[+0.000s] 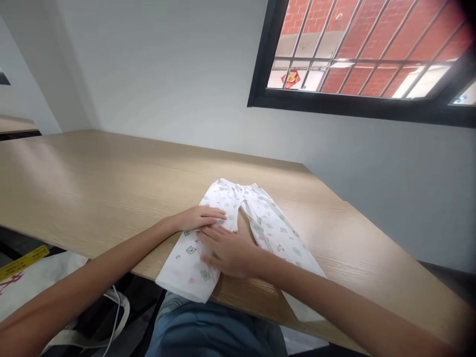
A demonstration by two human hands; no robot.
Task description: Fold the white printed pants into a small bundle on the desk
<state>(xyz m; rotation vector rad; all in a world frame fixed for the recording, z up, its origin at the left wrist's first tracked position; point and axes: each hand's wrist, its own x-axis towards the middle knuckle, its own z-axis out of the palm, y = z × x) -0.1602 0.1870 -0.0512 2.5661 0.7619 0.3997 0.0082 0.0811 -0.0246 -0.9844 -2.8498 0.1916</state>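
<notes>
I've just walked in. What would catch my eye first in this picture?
Probably the white printed trousers, spread on the pale wooden table with the left hand and right hand both on the leg at picture left. Next, at upper right, the dark-framed window, with bars and red brick beyond.

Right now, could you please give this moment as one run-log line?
left hand: flat on trouser leg | right hand: on same leg | trousers: spread on table

You have one pair of trousers (269,230) at centre, one barred window (349,95) and one red diamond decoration (291,78) upper right, one bag (52,267) lower left.
</notes>
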